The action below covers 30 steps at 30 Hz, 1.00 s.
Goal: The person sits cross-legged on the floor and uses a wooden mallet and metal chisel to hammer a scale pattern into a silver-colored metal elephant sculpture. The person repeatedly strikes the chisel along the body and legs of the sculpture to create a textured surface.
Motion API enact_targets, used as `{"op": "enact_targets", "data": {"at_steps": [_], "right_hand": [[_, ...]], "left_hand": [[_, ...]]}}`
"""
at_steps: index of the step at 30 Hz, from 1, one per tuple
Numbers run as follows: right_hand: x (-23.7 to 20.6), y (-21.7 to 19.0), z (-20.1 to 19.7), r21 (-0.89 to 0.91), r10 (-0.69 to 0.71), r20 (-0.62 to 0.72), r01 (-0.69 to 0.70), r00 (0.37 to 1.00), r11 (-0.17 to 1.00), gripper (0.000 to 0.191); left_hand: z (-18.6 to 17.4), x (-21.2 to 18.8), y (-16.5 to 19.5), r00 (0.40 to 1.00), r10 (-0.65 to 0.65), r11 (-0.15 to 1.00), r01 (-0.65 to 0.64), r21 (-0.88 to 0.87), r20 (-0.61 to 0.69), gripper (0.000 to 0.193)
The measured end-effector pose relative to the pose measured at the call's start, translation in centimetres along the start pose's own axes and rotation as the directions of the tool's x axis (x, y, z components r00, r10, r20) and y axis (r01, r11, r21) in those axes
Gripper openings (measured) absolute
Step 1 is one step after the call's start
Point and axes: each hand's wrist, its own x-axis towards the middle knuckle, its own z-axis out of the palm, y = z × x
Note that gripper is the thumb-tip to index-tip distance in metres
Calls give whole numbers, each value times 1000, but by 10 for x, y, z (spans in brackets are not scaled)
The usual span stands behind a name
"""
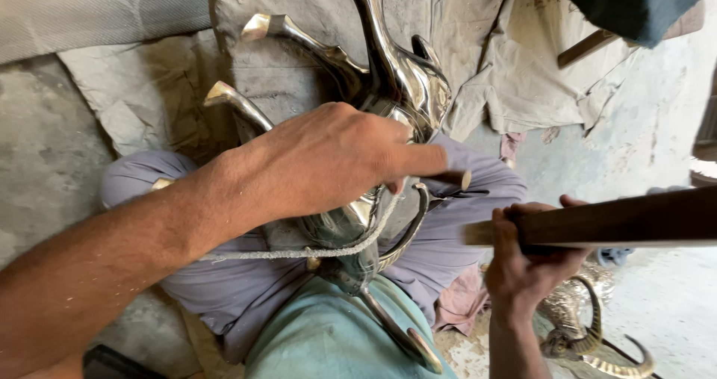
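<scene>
A shiny metal animal figure (399,80) with long legs lies across my lap, its hoofed legs pointing up and left. My left hand (336,159) rests on its body and pinches a thin rod-like tool (454,178) against it, index finger stretched out. A grey rope (314,252) loops around the figure's lower part. My right hand (526,256) is closed around a long dark wooden stick (620,218) that runs off the right edge.
Dusty grey cloths (493,58) cover the ground ahead. A second metal figure with ringed curved horns (597,342) lies at the lower right. A wooden piece (590,47) and dark fabric (635,2) sit at the upper right.
</scene>
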Motion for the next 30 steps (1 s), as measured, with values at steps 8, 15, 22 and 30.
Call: {"op": "enact_targets", "data": {"at_steps": [8, 15, 22, 30], "right_hand": [[39, -11, 8, -120, -94, 166, 115, 982, 986, 45], [119, -85, 31, -237, -31, 412, 140, 911, 961, 45], [154, -129, 48, -615, -67, 655, 584, 752, 530, 39], [183, -159, 68, -574, 55, 819, 813, 571, 99, 38]], "left_hand": [[11, -13, -5, 985, -67, 995, 54, -79, -160, 31], [21, -25, -4, 906, -318, 940, 261, -220, -281, 18], [18, -33, 10, 780, -461, 887, 391, -247, -423, 32], [24, -39, 24, 650, -554, 831, 459, -313, -520, 33]]}}
